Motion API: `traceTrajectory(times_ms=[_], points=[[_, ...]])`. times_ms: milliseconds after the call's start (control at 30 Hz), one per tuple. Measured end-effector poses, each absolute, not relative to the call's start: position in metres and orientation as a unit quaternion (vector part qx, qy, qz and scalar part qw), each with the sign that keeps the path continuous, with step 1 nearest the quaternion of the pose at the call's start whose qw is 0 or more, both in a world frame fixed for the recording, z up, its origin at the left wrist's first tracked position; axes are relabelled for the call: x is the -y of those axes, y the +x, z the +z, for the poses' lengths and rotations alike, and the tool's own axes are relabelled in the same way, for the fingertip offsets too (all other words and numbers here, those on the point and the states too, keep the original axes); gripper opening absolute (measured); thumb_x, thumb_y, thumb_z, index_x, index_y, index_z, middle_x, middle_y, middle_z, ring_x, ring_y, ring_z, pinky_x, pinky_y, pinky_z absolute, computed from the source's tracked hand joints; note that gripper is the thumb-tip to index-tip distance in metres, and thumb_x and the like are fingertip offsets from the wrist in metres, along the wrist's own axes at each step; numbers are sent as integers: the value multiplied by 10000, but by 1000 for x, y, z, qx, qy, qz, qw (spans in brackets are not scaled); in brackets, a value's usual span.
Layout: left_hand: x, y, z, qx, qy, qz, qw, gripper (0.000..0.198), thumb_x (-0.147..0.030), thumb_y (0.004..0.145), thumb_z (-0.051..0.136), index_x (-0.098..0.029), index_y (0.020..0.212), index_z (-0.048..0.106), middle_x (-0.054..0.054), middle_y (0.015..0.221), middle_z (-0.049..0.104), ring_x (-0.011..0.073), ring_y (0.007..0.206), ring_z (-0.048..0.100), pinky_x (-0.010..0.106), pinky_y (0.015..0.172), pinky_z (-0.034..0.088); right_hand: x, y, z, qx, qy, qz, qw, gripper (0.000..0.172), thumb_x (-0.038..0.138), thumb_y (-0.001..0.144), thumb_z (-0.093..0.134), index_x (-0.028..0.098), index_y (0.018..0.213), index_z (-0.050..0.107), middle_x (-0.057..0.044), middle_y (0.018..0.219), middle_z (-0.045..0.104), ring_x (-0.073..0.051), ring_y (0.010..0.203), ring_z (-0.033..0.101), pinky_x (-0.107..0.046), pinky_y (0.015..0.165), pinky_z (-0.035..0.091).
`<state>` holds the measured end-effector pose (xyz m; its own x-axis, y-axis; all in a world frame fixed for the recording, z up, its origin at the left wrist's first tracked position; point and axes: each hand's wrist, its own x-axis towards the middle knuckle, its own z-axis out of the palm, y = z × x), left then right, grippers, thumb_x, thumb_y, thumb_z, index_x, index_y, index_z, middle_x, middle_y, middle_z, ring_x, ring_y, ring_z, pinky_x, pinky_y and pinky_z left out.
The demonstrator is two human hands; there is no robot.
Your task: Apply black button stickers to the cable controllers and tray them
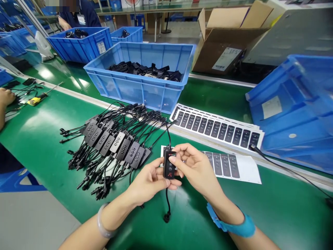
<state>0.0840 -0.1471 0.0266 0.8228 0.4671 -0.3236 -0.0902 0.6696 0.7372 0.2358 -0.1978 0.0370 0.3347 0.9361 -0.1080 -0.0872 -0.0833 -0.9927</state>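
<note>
Between my two hands is a small black control box (169, 169) with printed symbols on its face and a cable leaving each end. My left hand (152, 176) grips its left side and lower end from beneath. My right hand (196, 166) has its thumb pressed on the upper face, fingers curled round the right edge. Under and behind my right hand lies a white sheet (247, 168) bearing dark label stickers. To the left, a heap of similar control boxes (104, 141) with tangled black cables rests on the green table (104, 222).
A stack of label sheets (218, 130) lies beyond my hands. Behind it stands a blue bin (135, 85) of black parts; another blue bin (288, 111) leans at right. A cardboard box (221, 45) sits at the back. A co-worker's hand (6, 97) is at far left near a yellow-handled screwdriver (36, 100).
</note>
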Motion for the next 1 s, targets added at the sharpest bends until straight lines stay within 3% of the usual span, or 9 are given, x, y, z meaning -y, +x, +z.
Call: traceTrajectory(times_ms=[600,1000], points=[[148,82,21,-255,390,156,871,546,-202,791,751,-173,1292,538,141,1079,716,261,917,722,371,834,554,198,236,37,365,-582,449,572,275,426,765,735,215,853,583,49,635,491,-82,471,465,-191,382,465],[148,83,26,-257,386,154,872,528,-202,795,741,-169,1288,554,131,1050,715,231,884,721,324,790,557,200,235,35,355,-594,444,569,266,407,766,733,215,881,589,44,659,474,-101,530,495,-206,414,502]])
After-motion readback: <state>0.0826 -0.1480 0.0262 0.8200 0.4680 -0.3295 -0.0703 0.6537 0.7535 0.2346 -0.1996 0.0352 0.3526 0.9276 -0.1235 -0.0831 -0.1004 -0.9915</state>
